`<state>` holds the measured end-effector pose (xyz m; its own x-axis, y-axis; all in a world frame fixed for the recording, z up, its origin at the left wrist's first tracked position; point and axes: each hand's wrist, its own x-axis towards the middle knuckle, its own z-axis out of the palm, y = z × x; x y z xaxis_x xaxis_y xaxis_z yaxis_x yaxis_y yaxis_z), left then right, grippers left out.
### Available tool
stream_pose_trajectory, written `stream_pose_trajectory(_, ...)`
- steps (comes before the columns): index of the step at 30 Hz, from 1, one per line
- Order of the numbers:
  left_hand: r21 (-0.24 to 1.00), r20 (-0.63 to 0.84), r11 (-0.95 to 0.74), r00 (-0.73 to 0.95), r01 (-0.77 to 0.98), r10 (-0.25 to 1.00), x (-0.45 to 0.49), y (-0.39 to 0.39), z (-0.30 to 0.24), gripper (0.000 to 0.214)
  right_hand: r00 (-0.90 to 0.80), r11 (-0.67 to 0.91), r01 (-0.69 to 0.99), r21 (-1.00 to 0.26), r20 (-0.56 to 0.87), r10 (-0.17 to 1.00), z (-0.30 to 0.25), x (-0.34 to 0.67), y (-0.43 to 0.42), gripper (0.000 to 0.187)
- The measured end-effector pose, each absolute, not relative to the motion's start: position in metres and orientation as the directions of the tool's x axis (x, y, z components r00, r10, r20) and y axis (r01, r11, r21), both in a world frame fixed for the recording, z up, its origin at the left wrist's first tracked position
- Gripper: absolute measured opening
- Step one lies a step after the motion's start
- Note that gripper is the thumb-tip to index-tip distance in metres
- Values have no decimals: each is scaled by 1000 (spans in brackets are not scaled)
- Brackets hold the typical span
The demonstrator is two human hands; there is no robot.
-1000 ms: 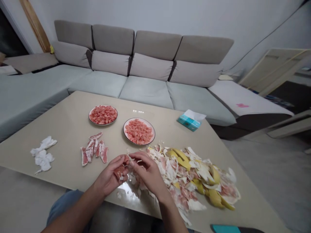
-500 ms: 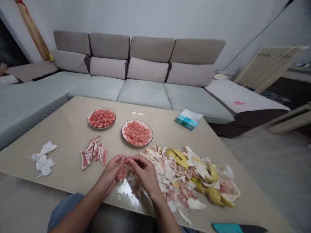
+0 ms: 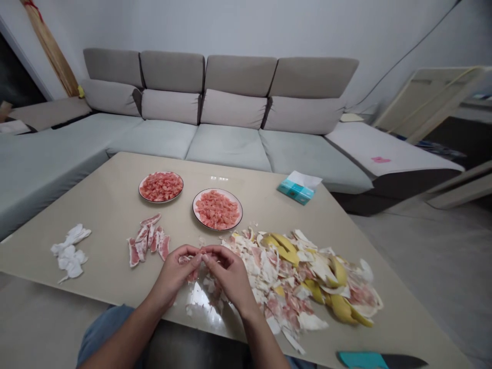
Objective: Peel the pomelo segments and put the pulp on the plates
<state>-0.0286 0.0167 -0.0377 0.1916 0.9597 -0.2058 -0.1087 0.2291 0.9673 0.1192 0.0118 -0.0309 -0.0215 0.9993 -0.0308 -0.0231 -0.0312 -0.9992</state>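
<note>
Close together over the near part of the table, my left hand (image 3: pixel 173 275) and my right hand (image 3: pixel 227 272) are both closed, thumbs and fingertips pinching red pomelo flesh (image 3: pixel 192 275). The fingers partly hide it. Beyond them stand two dark-rimmed white plates heaped with small red pomelo pieces (image 3: pixel 217 209) and more pomelo pieces (image 3: pixel 160 186). Left of my hands lie several pomelo segments (image 3: pixel 149 240) with pale skin on them. Beside my right hand spreads a large pile of peel and white pith (image 3: pixel 286 274), with yellow rind among it.
Crumpled white tissues (image 3: pixel 70 253) lie at the table's left. A blue tissue pack (image 3: pixel 298 188) is at the far right. At the near right edge rests a knife (image 3: pixel 363 360) with a teal part and a dark part. A grey sofa (image 3: pixel 230 143) stands behind the table (image 3: pixel 103 215).
My fingertips have drawn closer together over the pomelo flesh, covering more of it. The plates, segments and peel pile stay put; the view has shifted slightly.
</note>
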Motion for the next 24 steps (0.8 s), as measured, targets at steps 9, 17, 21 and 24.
stream_pose_trajectory(9, 991, -133, 129, 145, 38, 980, -29, 16, -38, 27, 30, -19, 94, -995, -16, 999, -33, 119, 8, 18)
stream_pose_trajectory(17, 992, -124, 125, 145, 8, 982, -28, 14, -40, 28, 45, -14, 64, -998, -11, 999, -36, 115, 8, 17)
stream_pose_trajectory(21, 991, -135, 137, 149, -1, 980, -28, 15, -40, 28, 19, -43, -5, -999, -43, 999, -35, 116, 10, 20)
stream_pose_trajectory(24, 991, -131, 131, 154, 16, 979, -27, 15, -39, 27, -8, -85, -60, -995, -84, 996, -35, 117, 11, 23)
